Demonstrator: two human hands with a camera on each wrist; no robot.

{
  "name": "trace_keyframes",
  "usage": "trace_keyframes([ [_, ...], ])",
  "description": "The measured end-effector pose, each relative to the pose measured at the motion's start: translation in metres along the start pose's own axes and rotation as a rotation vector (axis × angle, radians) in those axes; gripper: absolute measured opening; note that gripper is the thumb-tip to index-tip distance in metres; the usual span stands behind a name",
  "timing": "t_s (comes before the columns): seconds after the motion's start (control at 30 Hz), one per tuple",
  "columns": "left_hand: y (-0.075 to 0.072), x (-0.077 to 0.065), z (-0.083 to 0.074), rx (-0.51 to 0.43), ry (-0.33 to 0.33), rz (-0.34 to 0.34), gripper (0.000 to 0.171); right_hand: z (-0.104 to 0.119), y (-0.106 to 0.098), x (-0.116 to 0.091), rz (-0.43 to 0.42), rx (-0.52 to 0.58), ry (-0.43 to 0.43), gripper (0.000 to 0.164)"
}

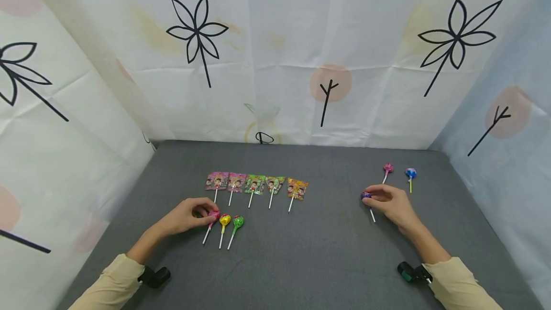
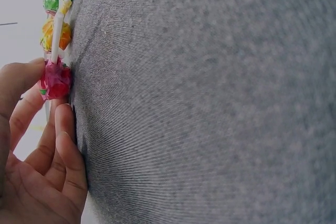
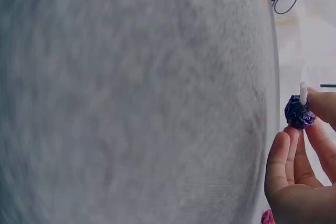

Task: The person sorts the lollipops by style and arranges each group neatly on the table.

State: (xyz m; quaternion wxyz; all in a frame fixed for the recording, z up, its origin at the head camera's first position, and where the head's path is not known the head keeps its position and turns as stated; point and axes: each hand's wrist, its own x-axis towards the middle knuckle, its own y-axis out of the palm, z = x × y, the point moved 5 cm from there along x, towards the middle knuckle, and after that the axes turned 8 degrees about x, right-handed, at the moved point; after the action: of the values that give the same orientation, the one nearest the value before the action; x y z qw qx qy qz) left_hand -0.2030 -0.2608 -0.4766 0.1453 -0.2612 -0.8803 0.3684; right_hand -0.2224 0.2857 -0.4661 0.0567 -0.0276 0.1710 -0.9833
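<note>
At the left of the table, my left hand (image 1: 192, 214) pinches the wrapped head of a pink lollipop (image 2: 55, 81) between thumb and fingers. Right beside it lie a yellow lollipop (image 1: 225, 220) and a green lollipop (image 1: 238, 222), their white sticks pointing toward me. On the right side, my right hand (image 1: 391, 204) pinches a purple lollipop (image 3: 299, 113) by its head, its white stick sticking out. Beyond that hand lie another pink lollipop (image 1: 388, 168), partly behind the fingers, and a blue lollipop (image 1: 411, 173) with a yellow-green stick.
Several flat-packed lollipops form a row behind the left group, including a pink packet (image 1: 217, 181), a green packet (image 1: 255, 184) and an orange packet (image 1: 297, 189). Grey cloth covers the table (image 1: 275, 262). A white patterned curtain (image 1: 275, 37) stands behind and at both sides.
</note>
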Motion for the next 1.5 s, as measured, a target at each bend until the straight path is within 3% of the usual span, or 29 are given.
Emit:
trace_keyframes([
  [0.3, -0.002, 0.000, -0.002, 0.000, 0.011, -0.002, 0.015, 0.005, 0.017, -0.004, 0.051, 0.120, -0.028, 0.034],
  [0.7, -0.002, 0.000, 0.000, 0.020, -0.013, 0.008, 0.014, 0.016, 0.041, -0.006, 0.088, 0.177, -0.038, 0.037],
  [1.17, -0.002, 0.004, -0.002, 0.030, -0.022, 0.008, 0.014, 0.010, 0.049, -0.010, 0.135, 0.231, -0.008, 0.033],
  [1.5, -0.001, 0.002, 0.000, 0.038, -0.021, 0.008, 0.014, 0.011, 0.054, -0.017, 0.193, 0.210, 0.019, 0.032],
])
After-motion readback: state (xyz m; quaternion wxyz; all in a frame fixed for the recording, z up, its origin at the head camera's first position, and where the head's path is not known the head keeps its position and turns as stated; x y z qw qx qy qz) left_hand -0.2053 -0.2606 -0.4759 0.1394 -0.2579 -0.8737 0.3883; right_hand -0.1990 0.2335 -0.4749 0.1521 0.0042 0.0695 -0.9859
